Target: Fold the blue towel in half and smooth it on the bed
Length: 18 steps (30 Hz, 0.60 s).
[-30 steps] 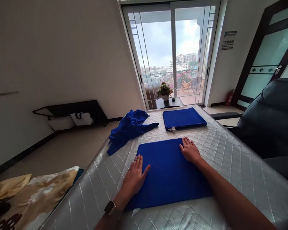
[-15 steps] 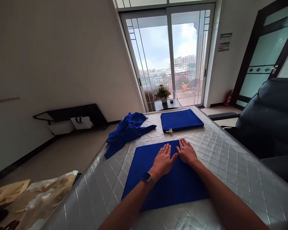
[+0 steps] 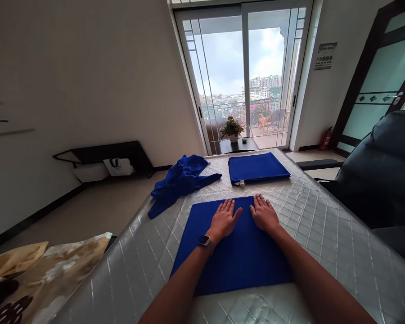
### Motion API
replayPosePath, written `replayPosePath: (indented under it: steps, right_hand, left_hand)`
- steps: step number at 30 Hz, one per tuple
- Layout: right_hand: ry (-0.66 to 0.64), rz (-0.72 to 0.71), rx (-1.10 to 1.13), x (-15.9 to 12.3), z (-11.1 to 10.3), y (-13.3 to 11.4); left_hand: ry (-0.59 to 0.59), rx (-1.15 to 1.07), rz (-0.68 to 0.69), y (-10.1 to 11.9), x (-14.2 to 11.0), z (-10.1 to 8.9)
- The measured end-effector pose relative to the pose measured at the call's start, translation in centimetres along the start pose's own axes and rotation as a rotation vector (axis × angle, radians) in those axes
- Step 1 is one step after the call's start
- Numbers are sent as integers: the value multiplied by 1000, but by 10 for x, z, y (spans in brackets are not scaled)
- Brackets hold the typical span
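A blue folded cloth [image 3: 243,261] lies flat and smooth on the silver quilted surface [image 3: 327,252] in front of me. My left hand [image 3: 224,218] rests palm down on its upper middle, fingers stretched out; a dark watch is on that wrist. Over the cloth's far right corner lies my right hand [image 3: 265,213], also flat with fingers extended. Beyond the hands sits a neatly folded blue cloth [image 3: 259,167] with a white tag at its near edge. To its left is a crumpled blue cloth [image 3: 184,180], loosely heaped.
Patterned bedding [image 3: 70,265] lies low at the left. A black armchair [image 3: 384,175] stands close on the right. Past the far edge are a small table [image 3: 224,146] with a flower pot [image 3: 233,138] and a sliding glass door [image 3: 219,67].
My left hand has slid left across the cloth, widening the gap between my hands. The right hand stays near the far right corner. The view has shifted slightly.
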State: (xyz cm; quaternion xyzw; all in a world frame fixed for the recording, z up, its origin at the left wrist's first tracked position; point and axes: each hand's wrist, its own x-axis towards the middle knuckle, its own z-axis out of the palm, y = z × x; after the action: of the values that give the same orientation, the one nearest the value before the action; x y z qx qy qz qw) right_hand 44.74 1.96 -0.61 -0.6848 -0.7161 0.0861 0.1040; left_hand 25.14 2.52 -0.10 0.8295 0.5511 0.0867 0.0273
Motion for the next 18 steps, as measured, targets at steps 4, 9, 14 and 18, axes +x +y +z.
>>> replayPosePath:
  steps: [4,9,14,18]
  right_hand:
    - [-7,10,-7,0,1,0]
    - [-11,10,-36,1,3,2]
    - [-32,3,-46,3,2,4]
    - [-50,0,-43,3,0,6]
  left_hand:
    - [9,39,-122,-65,-19,-8]
    - [62,51,-210,-111,-35,-8]
    - [74,64,-238,-106,-36,-6]
    - [82,62,-237,-102,-37,-8]
